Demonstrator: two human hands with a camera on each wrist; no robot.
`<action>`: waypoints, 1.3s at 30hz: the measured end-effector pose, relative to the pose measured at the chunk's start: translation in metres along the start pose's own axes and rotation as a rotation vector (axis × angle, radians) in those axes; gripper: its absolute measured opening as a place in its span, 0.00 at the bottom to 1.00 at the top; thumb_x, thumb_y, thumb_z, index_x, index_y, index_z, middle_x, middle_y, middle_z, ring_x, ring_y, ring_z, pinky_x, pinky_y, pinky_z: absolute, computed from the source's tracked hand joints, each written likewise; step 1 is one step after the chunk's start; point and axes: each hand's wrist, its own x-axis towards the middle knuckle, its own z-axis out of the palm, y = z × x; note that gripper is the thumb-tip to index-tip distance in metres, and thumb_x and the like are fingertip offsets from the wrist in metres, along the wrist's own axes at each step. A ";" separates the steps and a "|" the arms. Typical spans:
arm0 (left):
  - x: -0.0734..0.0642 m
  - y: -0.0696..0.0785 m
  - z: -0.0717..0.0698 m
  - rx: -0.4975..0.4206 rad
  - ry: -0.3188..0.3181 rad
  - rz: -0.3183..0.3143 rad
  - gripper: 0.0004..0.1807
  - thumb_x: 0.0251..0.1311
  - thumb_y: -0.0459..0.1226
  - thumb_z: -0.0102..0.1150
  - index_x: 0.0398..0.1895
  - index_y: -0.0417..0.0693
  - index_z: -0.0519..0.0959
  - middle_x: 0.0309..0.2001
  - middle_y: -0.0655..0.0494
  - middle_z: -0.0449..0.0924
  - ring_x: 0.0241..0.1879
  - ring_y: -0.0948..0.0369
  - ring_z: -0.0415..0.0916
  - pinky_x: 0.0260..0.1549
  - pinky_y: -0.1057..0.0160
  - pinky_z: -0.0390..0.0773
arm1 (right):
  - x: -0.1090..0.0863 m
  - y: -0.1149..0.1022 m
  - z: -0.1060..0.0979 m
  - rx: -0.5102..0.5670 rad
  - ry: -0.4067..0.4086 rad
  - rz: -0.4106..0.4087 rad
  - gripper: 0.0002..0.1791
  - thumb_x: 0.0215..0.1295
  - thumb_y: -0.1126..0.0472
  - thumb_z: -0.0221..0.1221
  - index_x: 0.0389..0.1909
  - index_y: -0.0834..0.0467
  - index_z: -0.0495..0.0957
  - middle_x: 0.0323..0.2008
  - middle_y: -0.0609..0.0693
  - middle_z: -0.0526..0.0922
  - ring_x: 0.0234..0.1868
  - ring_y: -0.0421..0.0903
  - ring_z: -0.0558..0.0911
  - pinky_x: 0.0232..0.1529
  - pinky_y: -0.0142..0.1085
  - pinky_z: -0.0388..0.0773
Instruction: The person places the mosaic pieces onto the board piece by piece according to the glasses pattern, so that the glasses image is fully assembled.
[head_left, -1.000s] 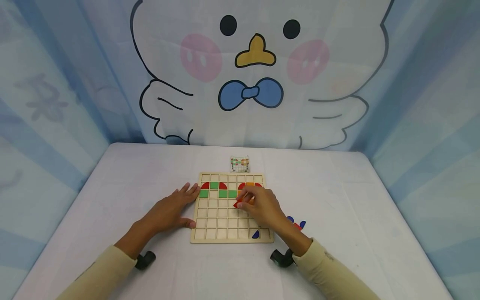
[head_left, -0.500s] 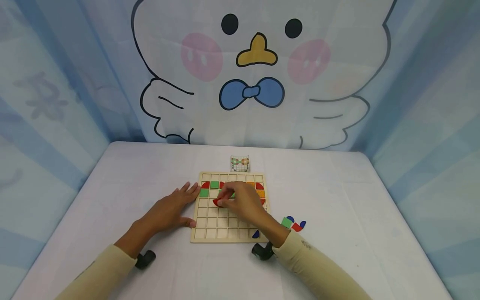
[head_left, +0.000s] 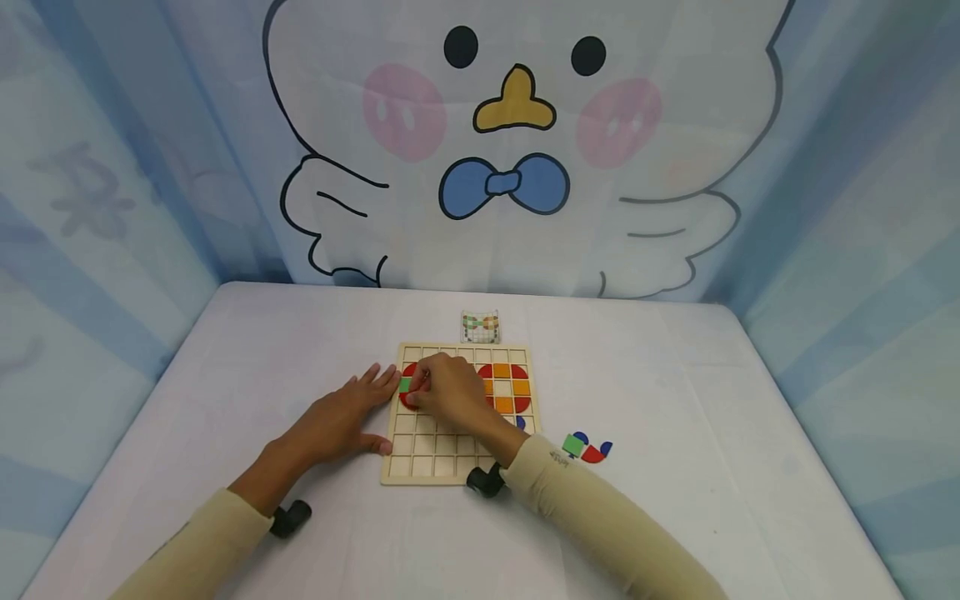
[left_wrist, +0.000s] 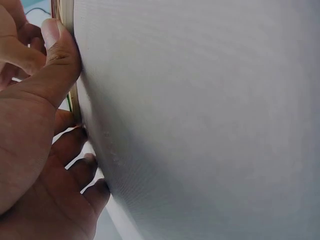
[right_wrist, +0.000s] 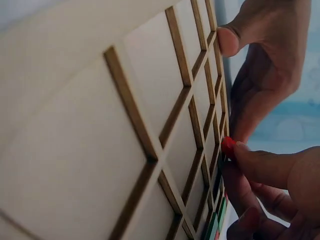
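Note:
My right hand (head_left: 448,387) pinches a red quarter-circle tile (right_wrist: 228,146) between thumb and fingers, low over the left column of the wooden grid board (head_left: 435,471). Just behind that tile lies a green square tile (head_left: 405,385), with another red tile beyond it. Along the board's left edge rests my left hand (head_left: 341,423), its fingers spread and its thumb (left_wrist: 62,55) against the wooden side. Orange square tiles (head_left: 502,371) and red quarter-circle tiles form a ring at the board's right. My right hand hides several cells between.
A small pattern card (head_left: 480,327) lies behind the board. On the cloth to the right are a loose green square tile (head_left: 573,445), a red tile (head_left: 592,455) and blue tiles (head_left: 606,448). A blue tile (head_left: 521,422) shows on the board near my right forearm.
My right hand has carried the red tile leftward from the middle of the board to its left column. The ring at right has come into view. My left hand stays in place.

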 end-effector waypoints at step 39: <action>0.000 0.005 0.000 0.037 -0.011 -0.018 0.61 0.53 0.53 0.80 0.85 0.44 0.56 0.85 0.43 0.55 0.85 0.39 0.49 0.80 0.35 0.59 | -0.038 0.029 -0.047 0.034 0.104 0.007 0.07 0.62 0.57 0.77 0.35 0.49 0.86 0.29 0.42 0.85 0.32 0.42 0.80 0.28 0.35 0.73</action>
